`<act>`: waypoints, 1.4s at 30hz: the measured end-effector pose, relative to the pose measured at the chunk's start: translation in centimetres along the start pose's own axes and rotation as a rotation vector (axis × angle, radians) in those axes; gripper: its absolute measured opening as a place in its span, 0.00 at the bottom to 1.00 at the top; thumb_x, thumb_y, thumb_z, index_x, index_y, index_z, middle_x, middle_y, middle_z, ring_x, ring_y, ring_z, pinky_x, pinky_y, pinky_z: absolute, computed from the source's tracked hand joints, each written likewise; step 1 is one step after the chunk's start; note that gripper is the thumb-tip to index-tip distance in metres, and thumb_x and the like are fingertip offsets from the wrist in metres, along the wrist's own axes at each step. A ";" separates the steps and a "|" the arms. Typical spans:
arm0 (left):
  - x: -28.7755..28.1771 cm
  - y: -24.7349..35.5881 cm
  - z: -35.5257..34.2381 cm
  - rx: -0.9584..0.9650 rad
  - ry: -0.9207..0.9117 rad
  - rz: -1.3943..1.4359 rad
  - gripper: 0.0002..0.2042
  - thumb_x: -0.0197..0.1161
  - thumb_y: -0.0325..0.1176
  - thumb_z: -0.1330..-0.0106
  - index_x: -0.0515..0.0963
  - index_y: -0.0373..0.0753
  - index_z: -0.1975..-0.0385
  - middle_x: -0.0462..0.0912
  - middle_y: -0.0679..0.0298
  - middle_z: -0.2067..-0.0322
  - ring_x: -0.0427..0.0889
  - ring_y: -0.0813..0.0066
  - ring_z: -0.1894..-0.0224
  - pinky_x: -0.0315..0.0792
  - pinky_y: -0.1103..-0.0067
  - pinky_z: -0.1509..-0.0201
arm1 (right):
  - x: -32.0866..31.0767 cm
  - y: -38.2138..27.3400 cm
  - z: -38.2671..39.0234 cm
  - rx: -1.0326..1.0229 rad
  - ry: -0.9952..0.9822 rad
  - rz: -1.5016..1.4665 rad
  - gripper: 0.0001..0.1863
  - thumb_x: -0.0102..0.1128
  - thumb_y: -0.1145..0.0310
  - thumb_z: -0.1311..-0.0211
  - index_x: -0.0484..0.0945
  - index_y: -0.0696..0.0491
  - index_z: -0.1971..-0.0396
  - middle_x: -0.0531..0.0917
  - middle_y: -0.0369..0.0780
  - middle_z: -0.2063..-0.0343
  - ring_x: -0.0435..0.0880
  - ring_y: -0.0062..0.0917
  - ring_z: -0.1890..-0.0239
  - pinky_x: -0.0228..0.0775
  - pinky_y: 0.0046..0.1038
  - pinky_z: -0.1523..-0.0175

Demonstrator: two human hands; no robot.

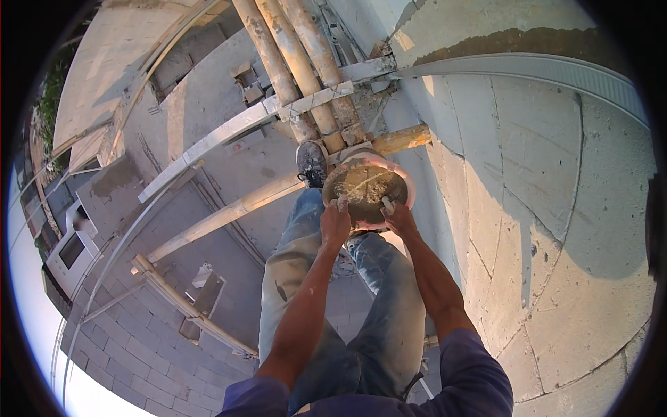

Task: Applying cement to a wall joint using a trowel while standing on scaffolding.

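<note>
A round pinkish basin filled with wet grey-brown mortar is in front of me, above the foot end of the poles. My left hand is closed on its near-left rim, thumb toward the inside. At the near-right rim, my right hand has its fingers wrapped around the edge. Both arms reach forward over my legs. What supports the basin underneath is hidden. My dark left shoe stands beside it on the poles.
Several round wooden poles run away ahead, crossed by a pale timber. Another pole slants down left. To my right rises a pale block wall with a ribbed strip. A floor with block walls lies far below.
</note>
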State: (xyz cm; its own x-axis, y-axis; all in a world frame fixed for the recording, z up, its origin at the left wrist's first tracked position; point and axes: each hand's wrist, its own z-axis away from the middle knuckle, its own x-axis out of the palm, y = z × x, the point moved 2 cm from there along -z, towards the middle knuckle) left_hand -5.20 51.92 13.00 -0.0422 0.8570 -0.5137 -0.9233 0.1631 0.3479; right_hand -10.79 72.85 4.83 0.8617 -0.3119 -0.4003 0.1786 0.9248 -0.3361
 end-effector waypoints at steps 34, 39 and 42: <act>-23.5 3.3 9.4 0.300 0.140 -0.394 0.21 0.54 0.48 0.40 0.81 0.34 0.65 0.81 0.45 0.62 0.80 0.46 0.56 0.73 0.62 0.50 | -30.9 -12.7 56.2 -0.209 0.270 0.052 0.25 0.56 0.47 0.43 0.77 0.51 0.54 0.82 0.48 0.61 0.80 0.43 0.56 0.71 0.39 0.50; -26.9 5.9 8.9 0.401 0.179 -0.684 0.19 0.49 0.47 0.37 0.82 0.40 0.63 0.82 0.48 0.59 0.82 0.50 0.56 0.74 0.64 0.49 | -42.0 -21.2 75.4 -0.192 0.405 0.046 0.16 0.60 0.54 0.41 0.80 0.52 0.64 0.82 0.43 0.76 0.82 0.35 0.72 0.72 0.35 0.63; -29.2 5.9 7.3 0.524 0.138 -0.809 0.22 0.56 0.50 0.38 0.80 0.35 0.61 0.83 0.50 0.63 0.83 0.51 0.59 0.76 0.62 0.57 | -46.8 -26.5 85.5 -0.047 0.593 0.080 0.18 0.64 0.53 0.46 0.82 0.52 0.62 0.82 0.46 0.75 0.81 0.33 0.68 0.71 0.32 0.60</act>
State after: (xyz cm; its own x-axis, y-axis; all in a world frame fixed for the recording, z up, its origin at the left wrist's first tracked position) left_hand -6.57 31.45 35.80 0.4552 0.3307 -0.8267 -0.4074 0.9029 0.1368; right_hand -15.26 81.63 105.38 0.4574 -0.3227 -0.8287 0.0912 0.9440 -0.3172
